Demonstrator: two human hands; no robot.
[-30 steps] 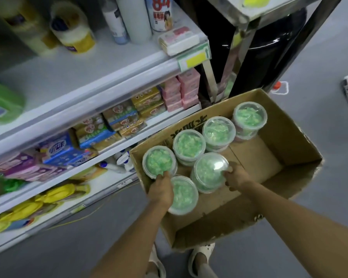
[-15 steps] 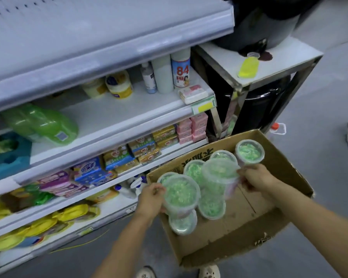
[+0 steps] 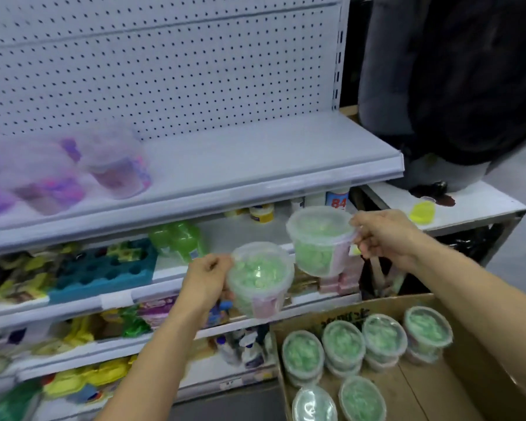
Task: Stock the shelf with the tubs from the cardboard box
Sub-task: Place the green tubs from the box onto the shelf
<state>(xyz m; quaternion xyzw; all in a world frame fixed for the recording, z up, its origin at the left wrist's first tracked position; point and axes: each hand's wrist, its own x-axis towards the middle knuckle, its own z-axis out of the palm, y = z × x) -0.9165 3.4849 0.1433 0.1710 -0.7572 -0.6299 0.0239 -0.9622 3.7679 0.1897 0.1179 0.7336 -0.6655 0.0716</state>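
My left hand grips a clear tub of green pieces by its left side. Higher and to the right, my right hand holds a second green tub by its right rim. Both tubs hang in the air in front of the middle shelves, below the white upper shelf. At the lower right, the cardboard box holds several more green tubs, some stacked.
Purple-filled clear tubs stand on the left of the upper shelf, blurred. The right part of that shelf is bare white board. Lower shelves carry bottles, soap packs and a blue tray. A white side table stands at right.
Both hands have lifted a green tub each out of the box and raised them toward the shelves. My view has tilted up, bringing the upper shelf and pegboard into sight.
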